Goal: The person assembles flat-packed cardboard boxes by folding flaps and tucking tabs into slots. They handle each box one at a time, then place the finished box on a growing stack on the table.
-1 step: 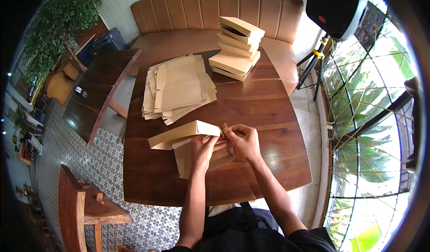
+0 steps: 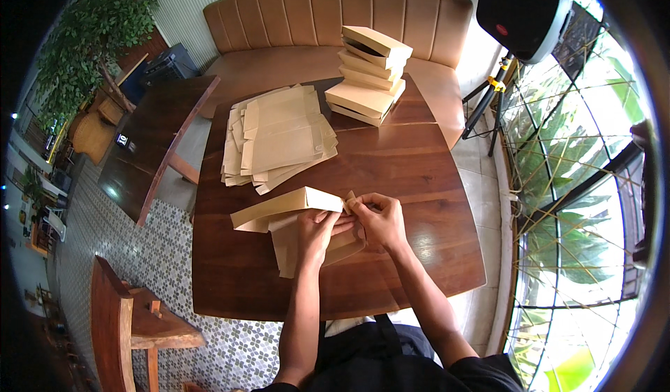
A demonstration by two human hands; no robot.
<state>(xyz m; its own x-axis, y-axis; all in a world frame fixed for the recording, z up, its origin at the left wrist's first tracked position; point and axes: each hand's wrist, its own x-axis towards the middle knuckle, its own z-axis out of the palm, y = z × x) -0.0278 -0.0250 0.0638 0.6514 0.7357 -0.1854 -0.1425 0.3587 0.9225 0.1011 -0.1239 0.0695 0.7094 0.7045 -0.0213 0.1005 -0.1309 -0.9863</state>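
Observation:
A partly folded brown cardboard box (image 2: pixel 283 206) is at the near middle of the wooden table, with one long wall raised and a flat panel spreading toward me. My left hand (image 2: pixel 319 230) grips its wall near the right end, fingers curled around the cardboard. At that same corner my right hand (image 2: pixel 377 217) pinches a small end flap (image 2: pixel 350 200) between thumb and fingers. Part of the box's right side is hidden behind both hands. Farther off lies a pile of flat, unfolded box sheets (image 2: pixel 285 132), and to its right rises a stack of folded boxes (image 2: pixel 368 98).
The dark wooden table (image 2: pixel 412 190) stands before a curved brown bench (image 2: pixel 335 15). A second table (image 2: pixel 157 141) and a wooden chair (image 2: pixel 115 322) are at the left. On the right, a black speaker (image 2: pixel 520 15) on a tripod stands near a gridded window (image 2: pixel 579 183).

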